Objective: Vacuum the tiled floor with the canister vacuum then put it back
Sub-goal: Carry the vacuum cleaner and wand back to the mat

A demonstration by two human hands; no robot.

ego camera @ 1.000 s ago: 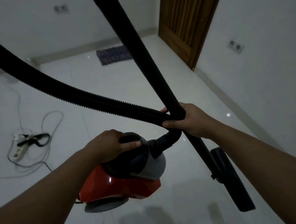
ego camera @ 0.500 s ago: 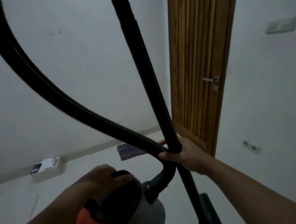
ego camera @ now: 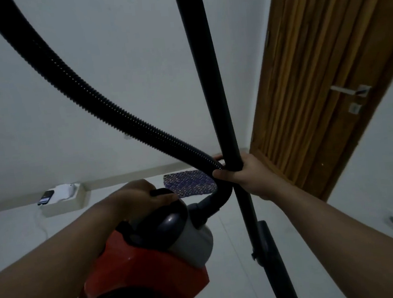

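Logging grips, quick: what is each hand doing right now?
Left hand: grips the vacuum canister by its top handle.
Right hand: grips the wand and hose together.

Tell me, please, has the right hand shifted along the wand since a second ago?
No. The right hand grips the wand and hose at their crossing, as before; only the camera tilted up, so the door shows more.

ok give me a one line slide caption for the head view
Left hand carries the red vacuum by its handle while the right hand grips wand and hose together, facing a wooden door.
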